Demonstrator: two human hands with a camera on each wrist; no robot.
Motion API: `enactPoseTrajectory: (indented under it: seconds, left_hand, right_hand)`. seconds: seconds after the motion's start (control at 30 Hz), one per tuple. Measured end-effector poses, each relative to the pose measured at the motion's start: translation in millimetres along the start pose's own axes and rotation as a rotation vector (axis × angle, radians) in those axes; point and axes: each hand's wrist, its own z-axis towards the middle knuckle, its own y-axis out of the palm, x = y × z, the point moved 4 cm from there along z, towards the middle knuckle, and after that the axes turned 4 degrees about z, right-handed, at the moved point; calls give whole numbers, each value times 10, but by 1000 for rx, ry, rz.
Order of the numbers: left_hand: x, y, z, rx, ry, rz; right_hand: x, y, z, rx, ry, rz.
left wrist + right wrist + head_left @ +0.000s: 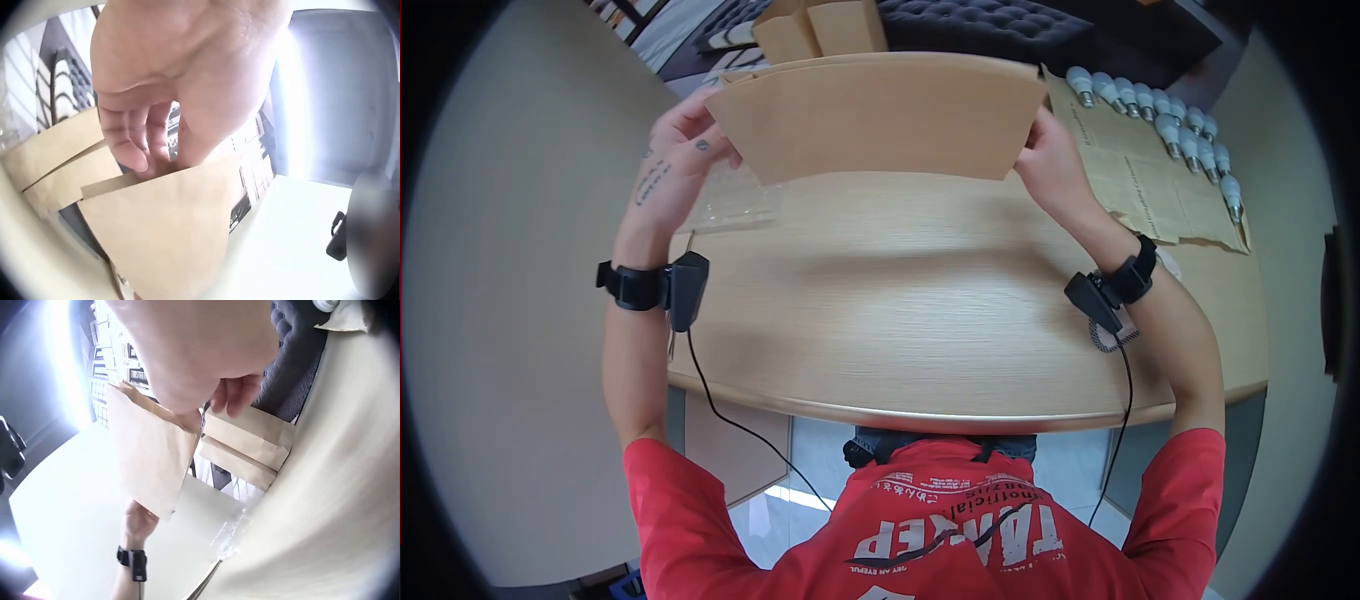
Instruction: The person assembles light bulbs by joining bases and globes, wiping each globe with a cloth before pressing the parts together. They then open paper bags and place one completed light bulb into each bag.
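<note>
A brown paper bag (880,118) is held up above the far part of the table, stretched sideways between both hands. The left hand (675,165) pinches its left end; in the left wrist view the thumb and fingers of the left hand (181,81) grip the upper edge of the paper (169,231). At the other end, the right hand (1055,165) grips the bag's right edge, its fingertips partly hidden behind the paper. The right wrist view shows the right hand (200,362) at a corner of the bag (150,450), whose edge is slightly parted.
Several light bulbs (1168,135) lie on flat brown paper (1135,185) at the table's right. Clear plastic (735,200) lies at the left, under the raised bag. Two upright paper bags (847,27) stand beyond the table (880,330), near a dark tufted seat (990,35).
</note>
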Motion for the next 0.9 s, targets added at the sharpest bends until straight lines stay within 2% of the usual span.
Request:
enactPoseTrajectory:
  seconds: [0.13, 0.23, 0.43, 0.63, 0.83, 0.9]
  left_hand:
    - [-415, 293, 68, -31, -78, -160]
    - [-658, 461, 80, -48, -140, -230]
    - [-833, 657, 40, -29, -224, -142]
    - [-871, 747, 27, -37, -251, -148]
    - [-1014, 805, -2, -1, -288, -131]
    - [-998, 859, -8, 2, -296, -143]
  right_hand:
    - [-149, -242, -278, 177, 43, 222]
    - [-219, -327, -402, 241, 12, 205]
    - [-160, -318, -448, 229, 2, 158]
    - [-182, -318, -451, 154, -77, -139]
    - [-154, -311, -469, 146, -25, -114]
    - [-63, -295, -472, 150, 38, 16]
